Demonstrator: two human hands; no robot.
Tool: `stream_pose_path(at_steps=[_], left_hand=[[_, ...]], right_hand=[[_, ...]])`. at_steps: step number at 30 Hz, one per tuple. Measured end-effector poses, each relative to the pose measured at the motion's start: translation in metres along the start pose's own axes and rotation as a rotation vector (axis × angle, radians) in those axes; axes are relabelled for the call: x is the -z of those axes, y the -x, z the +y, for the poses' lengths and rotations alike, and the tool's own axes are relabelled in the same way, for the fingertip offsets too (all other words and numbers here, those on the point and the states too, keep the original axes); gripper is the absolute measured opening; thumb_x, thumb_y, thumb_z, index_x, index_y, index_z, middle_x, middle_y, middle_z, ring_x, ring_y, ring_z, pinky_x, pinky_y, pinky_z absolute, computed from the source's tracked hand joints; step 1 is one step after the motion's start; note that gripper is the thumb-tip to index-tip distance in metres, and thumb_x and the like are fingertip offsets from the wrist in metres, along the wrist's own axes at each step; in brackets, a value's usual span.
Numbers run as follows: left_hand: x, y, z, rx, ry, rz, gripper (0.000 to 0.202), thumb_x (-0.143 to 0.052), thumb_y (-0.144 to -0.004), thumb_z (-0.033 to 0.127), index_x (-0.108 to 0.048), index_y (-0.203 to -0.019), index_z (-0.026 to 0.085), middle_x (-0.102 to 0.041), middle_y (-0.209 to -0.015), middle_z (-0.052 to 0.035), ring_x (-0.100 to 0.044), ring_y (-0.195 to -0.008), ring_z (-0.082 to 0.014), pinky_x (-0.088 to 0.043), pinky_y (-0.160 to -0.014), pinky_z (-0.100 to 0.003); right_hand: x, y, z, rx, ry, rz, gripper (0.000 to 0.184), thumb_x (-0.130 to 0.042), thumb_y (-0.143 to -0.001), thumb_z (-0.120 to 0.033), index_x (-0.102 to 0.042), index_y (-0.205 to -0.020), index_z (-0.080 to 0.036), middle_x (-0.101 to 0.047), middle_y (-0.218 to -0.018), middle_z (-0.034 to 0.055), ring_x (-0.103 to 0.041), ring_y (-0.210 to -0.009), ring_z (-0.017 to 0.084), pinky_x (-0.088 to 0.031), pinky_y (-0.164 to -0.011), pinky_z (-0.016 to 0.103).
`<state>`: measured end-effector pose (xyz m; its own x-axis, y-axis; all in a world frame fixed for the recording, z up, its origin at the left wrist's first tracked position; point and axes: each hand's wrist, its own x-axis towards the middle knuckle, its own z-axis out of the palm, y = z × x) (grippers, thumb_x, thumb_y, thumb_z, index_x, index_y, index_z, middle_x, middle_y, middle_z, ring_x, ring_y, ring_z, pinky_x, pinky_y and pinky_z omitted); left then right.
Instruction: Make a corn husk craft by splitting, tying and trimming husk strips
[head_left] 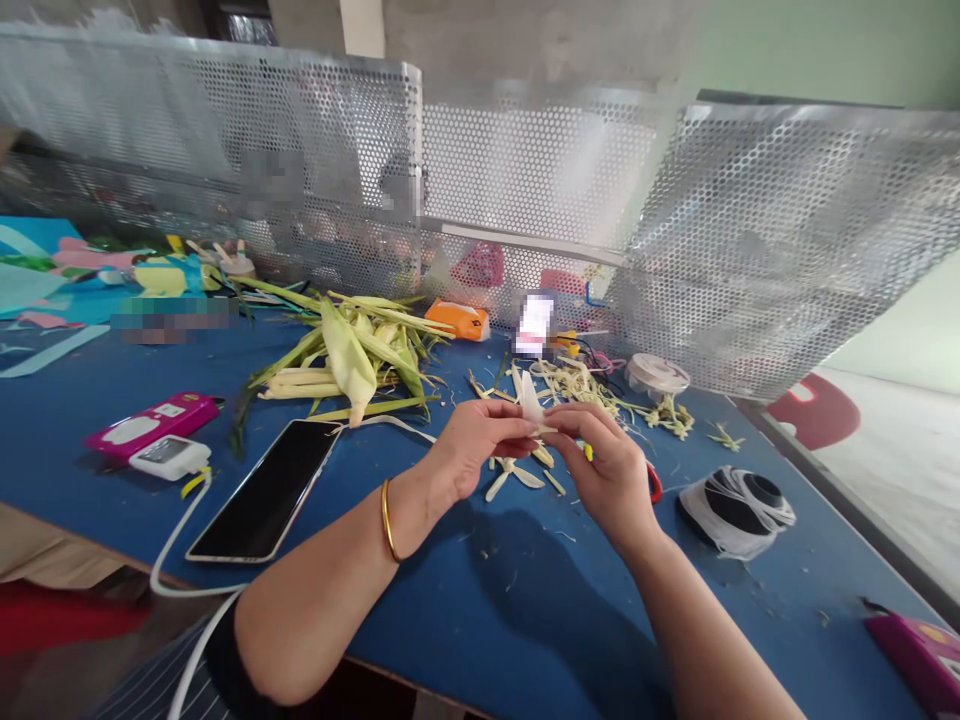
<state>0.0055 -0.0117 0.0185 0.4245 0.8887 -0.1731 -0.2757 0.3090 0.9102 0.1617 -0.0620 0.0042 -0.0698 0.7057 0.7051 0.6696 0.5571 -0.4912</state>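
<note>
Over the middle of the blue table, my left hand (480,440) and my right hand (600,460) meet, both with fingers pinched. Between their fingertips is a pale strip of corn husk (532,400), its upper part standing up. Below the hands, cut husk pieces (511,478) lie in a star-like shape on the table. A red scissor-like handle (655,485) shows partly behind my right hand. To the left is a heap of green and yellow corn husks (352,360). Thin husk shreds (585,390) are scattered beyond my fingers.
A tablet or large phone (266,490), a magenta device (157,425) and a white cabled gadget (171,457) lie left. Right are a thread-wound spool (735,510), a tape roll (658,374) and another magenta device (919,655). An orange packet (457,320) lies before the perforated metal screen (532,170).
</note>
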Motion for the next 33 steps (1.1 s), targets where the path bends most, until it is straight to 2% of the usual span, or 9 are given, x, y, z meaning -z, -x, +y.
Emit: stream_pose_path(at_steps=[5, 9, 14, 23, 26, 29, 33], left_hand=[[0.001, -0.001, -0.002, -0.025, -0.009, -0.014, 0.014, -0.077, -0.061, 0.015, -0.07, -0.072, 0.011, -0.069, -0.067, -0.004, -0.064, -0.058, -0.0111, -0.052, -0.066, -0.025], [0.002, -0.002, -0.005, -0.01, -0.002, -0.015, 0.018, -0.079, -0.061, 0.016, -0.071, -0.076, 0.01, -0.07, -0.07, -0.0054, -0.065, -0.061, -0.0124, -0.053, -0.068, -0.026], [0.001, -0.002, -0.009, -0.025, -0.011, -0.022, 0.025, -0.083, -0.062, 0.026, -0.07, -0.076, 0.01, -0.07, -0.071, -0.0062, -0.067, -0.064, -0.0135, -0.052, -0.068, -0.026], [-0.008, -0.001, -0.015, -0.088, 0.035, 0.066, 0.018, -0.081, -0.061, 0.019, -0.07, -0.071, 0.011, -0.067, -0.066, -0.0029, -0.062, -0.059, -0.0101, -0.051, -0.065, -0.025], [-0.01, 0.0, -0.016, -0.104, 0.06, 0.071, 0.017, -0.082, -0.059, 0.02, -0.071, -0.069, 0.012, -0.067, -0.066, -0.0024, -0.061, -0.06, -0.0097, -0.05, -0.068, -0.025], [-0.01, 0.0, -0.016, -0.116, 0.043, 0.065, 0.018, -0.082, -0.058, 0.022, -0.072, -0.069, 0.012, -0.067, -0.067, -0.0026, -0.06, -0.063, -0.0101, -0.05, -0.069, -0.026], [-0.008, 0.0, -0.015, -0.133, -0.013, 0.067, 0.017, -0.081, -0.059, 0.023, -0.074, -0.071, 0.013, -0.068, -0.068, -0.0031, -0.059, -0.062, -0.0097, -0.048, -0.066, -0.024]], right_hand=[[-0.002, 0.0, 0.0, -0.087, -0.03, 0.021, 0.006, -0.059, -0.089, -0.021, -0.062, -0.087, -0.025, -0.066, -0.088, 0.002, -0.063, -0.076, 0.017, -0.051, -0.071, 0.029], [-0.003, 0.001, 0.0, -0.048, 0.01, 0.049, 0.008, -0.061, -0.088, -0.02, -0.062, -0.081, -0.024, -0.065, -0.084, 0.002, -0.063, -0.076, 0.017, -0.05, -0.071, 0.03], [-0.004, 0.003, 0.001, 0.048, 0.054, 0.069, 0.009, -0.058, -0.09, -0.019, -0.063, -0.084, -0.023, -0.065, -0.086, 0.0033, -0.063, -0.08, 0.017, -0.05, -0.072, 0.03], [-0.002, 0.003, 0.003, 0.066, 0.177, 0.071, 0.012, -0.061, -0.089, -0.02, -0.065, -0.078, -0.024, -0.066, -0.085, 0.0015, -0.063, -0.081, 0.018, -0.043, -0.079, 0.037], [-0.003, 0.002, 0.001, -0.014, 0.147, 0.091, 0.01, -0.063, -0.086, -0.022, -0.065, -0.077, -0.024, -0.065, -0.086, 0.0022, -0.062, -0.084, 0.02, -0.043, -0.081, 0.038], [-0.005, 0.002, 0.0, -0.154, 0.001, 0.109, 0.01, -0.064, -0.084, -0.024, -0.064, -0.074, -0.023, -0.066, -0.09, 0.0037, -0.062, -0.089, 0.021, -0.045, -0.081, 0.036], [-0.008, 0.004, -0.001, -0.332, -0.141, 0.09, 0.011, -0.065, -0.082, -0.028, -0.063, -0.074, -0.021, -0.069, -0.084, 0.003, -0.064, -0.083, 0.02, -0.047, -0.078, 0.034]])
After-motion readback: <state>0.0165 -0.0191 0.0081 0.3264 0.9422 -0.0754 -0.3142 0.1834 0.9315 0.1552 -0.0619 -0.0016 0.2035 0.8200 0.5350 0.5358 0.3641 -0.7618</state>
